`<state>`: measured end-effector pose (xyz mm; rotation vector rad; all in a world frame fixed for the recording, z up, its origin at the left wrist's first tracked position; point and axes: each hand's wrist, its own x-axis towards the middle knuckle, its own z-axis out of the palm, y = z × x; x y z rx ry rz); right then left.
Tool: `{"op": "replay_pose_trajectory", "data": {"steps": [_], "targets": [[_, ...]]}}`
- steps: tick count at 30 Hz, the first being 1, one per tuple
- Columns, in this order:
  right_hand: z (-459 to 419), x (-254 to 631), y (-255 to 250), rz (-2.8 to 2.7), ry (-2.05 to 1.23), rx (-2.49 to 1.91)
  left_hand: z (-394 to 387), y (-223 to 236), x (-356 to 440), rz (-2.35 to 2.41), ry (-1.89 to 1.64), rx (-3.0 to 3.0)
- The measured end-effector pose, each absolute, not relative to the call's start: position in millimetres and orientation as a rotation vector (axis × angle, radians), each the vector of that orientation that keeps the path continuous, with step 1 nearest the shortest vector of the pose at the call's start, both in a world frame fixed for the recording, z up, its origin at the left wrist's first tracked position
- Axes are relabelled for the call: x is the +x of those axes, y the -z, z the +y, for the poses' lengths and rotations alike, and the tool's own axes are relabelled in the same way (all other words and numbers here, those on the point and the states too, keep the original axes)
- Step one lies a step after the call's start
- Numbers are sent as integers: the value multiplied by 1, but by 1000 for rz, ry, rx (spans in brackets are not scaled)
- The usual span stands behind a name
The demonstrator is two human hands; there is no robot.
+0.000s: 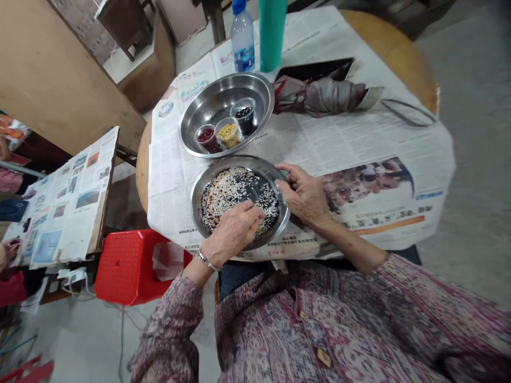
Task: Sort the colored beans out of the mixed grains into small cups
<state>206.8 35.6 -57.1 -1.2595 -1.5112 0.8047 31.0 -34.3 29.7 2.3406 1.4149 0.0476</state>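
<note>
A shallow steel plate (198, 214) lies on the newspaper, holding mixed small grains (221, 192) in white, yellow, dark red and black. Over its near part is my left hand (235, 231), fingers drawn together among the grains; whatever is between the fingertips is hidden. My right hand (306, 198) grips the plate's right rim with thumb and forefinger. Just behind stands a larger steel basin (211, 96). Inside it are three clear cups: one of dark red grains (207, 137), one of yellow grains (228, 135) and one of black grains (245, 118).
Newspaper (295, 143) covers the round wooden table. Toward the back are a water bottle (243, 42), a green cylinder (272, 34), a dark tray (315, 69) and a folded umbrella (323, 96). A red stool (123, 266) stands left, near another papered table (75, 186) with a person's hand (8, 250).
</note>
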Motion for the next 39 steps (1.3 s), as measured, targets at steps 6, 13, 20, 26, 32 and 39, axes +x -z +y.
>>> {"op": "replay_pose_trajectory", "data": {"steps": [6,13,20,26,32,39], "targets": [[36,207,58,-1509,-790,-1261,-12,-6,50,1296,-152,2365],[36,207,57,-1503,-815,-1253,-22,-8,41,1344,-96,2349],[34,207,56,-1512,-811,-1267,-44,-20,18,1455,147,2429],[35,207,59,-1520,-797,-1271,-44,-26,26,1391,3,2516],[35,207,59,-1512,-786,-1263,-38,-16,25,1220,168,2577],[35,206,60,-1505,-781,-1265,-19,-20,2,1525,264,2803]]}}
